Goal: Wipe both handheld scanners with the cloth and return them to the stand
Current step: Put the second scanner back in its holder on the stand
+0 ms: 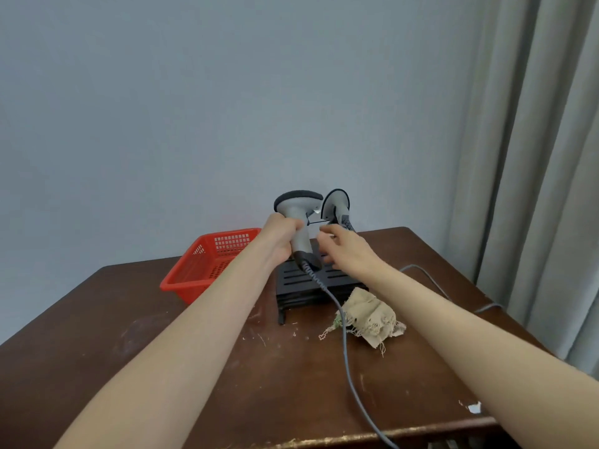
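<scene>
My left hand (281,236) grips the handle of a grey handheld scanner (296,207), held upright just above the black slatted stand (293,281). Its grey cable (348,354) trails toward the table's front edge. A second grey scanner (335,205) stands upright on the stand behind. My right hand (346,251) hovers over the stand beside the first scanner, fingers loosely spread and holding nothing. A frayed beige cloth (369,314) lies crumpled on the table to the right of the stand's front.
A red plastic basket (194,277) sits left of the stand. The brown wooden table (136,345) stands against a grey wall. Another grey cable (431,280) runs off to the right, toward a grey curtain (534,157).
</scene>
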A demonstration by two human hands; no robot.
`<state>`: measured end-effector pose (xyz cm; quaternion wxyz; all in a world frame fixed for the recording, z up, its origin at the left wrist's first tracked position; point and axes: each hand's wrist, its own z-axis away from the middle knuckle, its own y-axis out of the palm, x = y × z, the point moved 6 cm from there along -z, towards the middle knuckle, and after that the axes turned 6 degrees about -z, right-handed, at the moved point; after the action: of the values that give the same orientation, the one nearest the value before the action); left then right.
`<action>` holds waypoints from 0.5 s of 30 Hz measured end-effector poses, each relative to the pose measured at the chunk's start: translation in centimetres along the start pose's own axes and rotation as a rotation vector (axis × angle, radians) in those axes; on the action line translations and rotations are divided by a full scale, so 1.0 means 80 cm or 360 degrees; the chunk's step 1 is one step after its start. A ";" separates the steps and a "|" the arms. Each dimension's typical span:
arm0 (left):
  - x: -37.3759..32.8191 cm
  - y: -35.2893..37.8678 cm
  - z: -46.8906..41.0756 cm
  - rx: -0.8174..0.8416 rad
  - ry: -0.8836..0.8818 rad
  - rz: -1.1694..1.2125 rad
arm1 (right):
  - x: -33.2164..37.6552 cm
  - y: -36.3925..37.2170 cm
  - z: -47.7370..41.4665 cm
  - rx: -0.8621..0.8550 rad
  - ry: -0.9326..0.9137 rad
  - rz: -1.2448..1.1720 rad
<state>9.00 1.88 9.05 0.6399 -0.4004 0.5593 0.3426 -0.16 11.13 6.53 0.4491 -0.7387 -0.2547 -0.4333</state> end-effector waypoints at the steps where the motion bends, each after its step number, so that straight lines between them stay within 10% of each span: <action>1: -0.004 0.001 -0.005 0.0014 0.0003 0.0024 | 0.008 0.006 -0.007 0.0109 0.0029 -0.0164; 7: -0.029 0.002 -0.036 0.0025 -0.0067 0.0070 | 0.037 0.013 -0.049 0.0249 -0.0132 0.0265; 15: -0.056 -0.021 -0.056 0.0182 -0.0068 0.0418 | 0.056 0.005 -0.103 -0.0071 0.0022 -0.0233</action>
<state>7.87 -2.82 13.45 0.6232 -0.2793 0.6116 0.3994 -1.03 3.56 12.07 0.4013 -0.7250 -0.2952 -0.4756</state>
